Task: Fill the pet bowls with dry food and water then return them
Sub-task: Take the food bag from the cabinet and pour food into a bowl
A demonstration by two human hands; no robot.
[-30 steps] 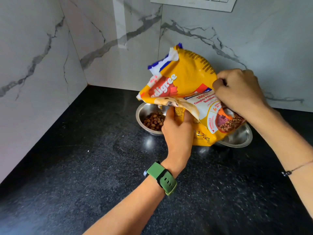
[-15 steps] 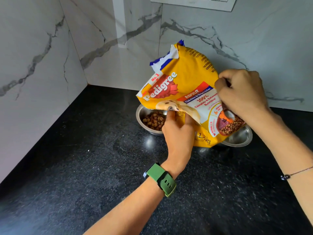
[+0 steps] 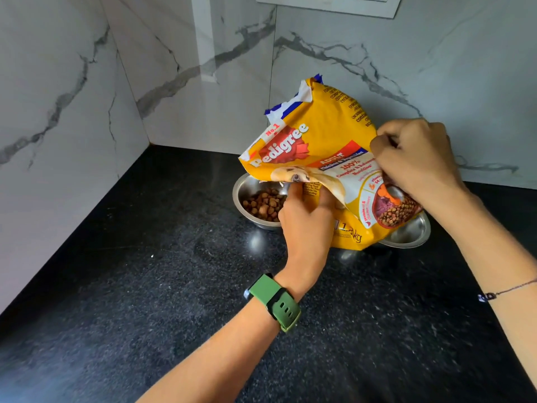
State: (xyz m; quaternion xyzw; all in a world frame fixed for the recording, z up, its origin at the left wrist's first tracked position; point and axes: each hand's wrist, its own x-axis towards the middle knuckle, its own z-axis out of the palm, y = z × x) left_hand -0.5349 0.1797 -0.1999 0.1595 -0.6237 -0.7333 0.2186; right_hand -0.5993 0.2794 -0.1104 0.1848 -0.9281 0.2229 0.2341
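Your left hand and right hand both grip the yellow food bag, fingers closed on it. It hangs above two steel bowls; the left one holds kibble.

Bright, even daylight — soft glare on the countertop, wide-angle bending at edges.

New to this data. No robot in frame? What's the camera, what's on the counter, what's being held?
No robot here: a person works bare-handed, and the single picture comes from a wide-angle camera worn on their head, looking forward and down. The left hand, with a green watch on its wrist, and the right hand both grip a yellow dog food bag, tilted above two steel bowls on a black counter. The left bowl holds brown kibble. The right bowl is mostly hidden behind the bag; the part that shows looks empty. Marble-look walls meet in the corner behind.
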